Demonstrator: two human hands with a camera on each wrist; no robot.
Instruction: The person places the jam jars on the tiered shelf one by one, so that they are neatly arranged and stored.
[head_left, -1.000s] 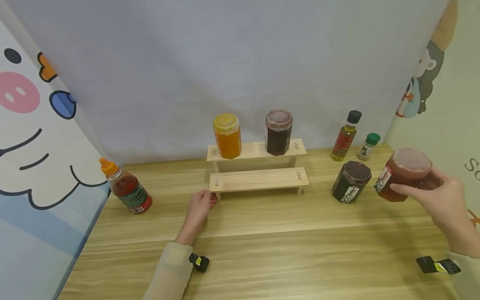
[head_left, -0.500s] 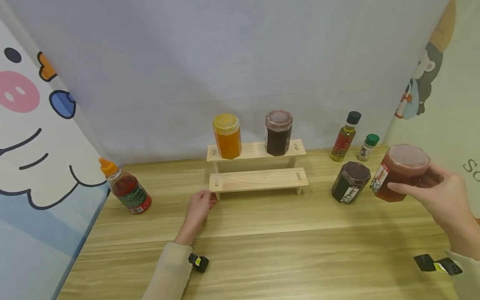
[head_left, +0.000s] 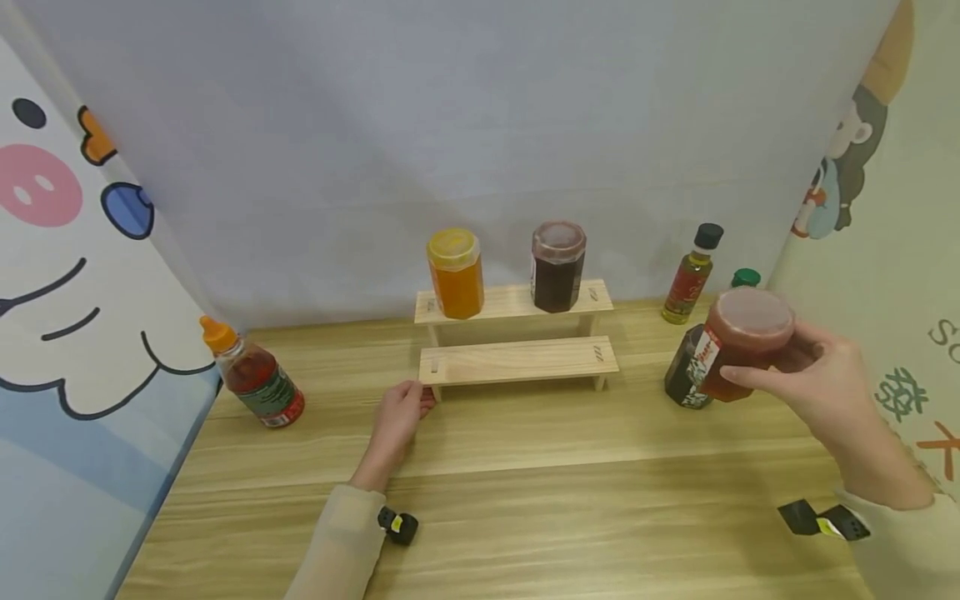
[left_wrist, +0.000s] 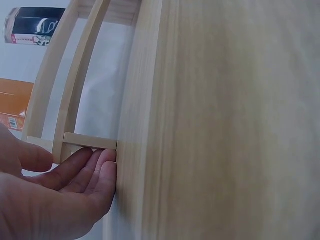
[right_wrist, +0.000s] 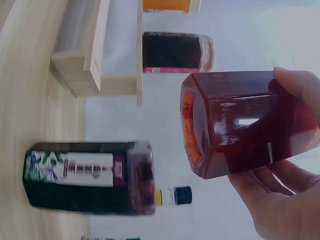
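My right hand (head_left: 821, 387) grips a jar of red jam (head_left: 750, 333) by its side, held above the table, label facing left. In the head view it partly covers a dark jam jar (head_left: 681, 379) standing on the table; the right wrist view shows that dark jar (right_wrist: 90, 177) whole. My left hand (head_left: 400, 408) holds the left front corner of a two-step wooden shelf (head_left: 517, 361). In the left wrist view its thumb lies on the lower board's end, fingers against the leg. On the upper step stand an orange jar (head_left: 457, 283) and another dark jar (head_left: 557, 275).
A sauce bottle (head_left: 262, 383) with an orange cap stands at the left of the wooden table (head_left: 487, 517). At the back right are an oil bottle (head_left: 686, 283) and a green-capped shaker (head_left: 746, 278), mostly hidden. A hanging cloth (head_left: 337, 167) rises behind the table.
My right hand has carried the red jam jar leftward, so it now overlaps the dark jar and the shaker in the head view. The left hand and the shelf stay in place.
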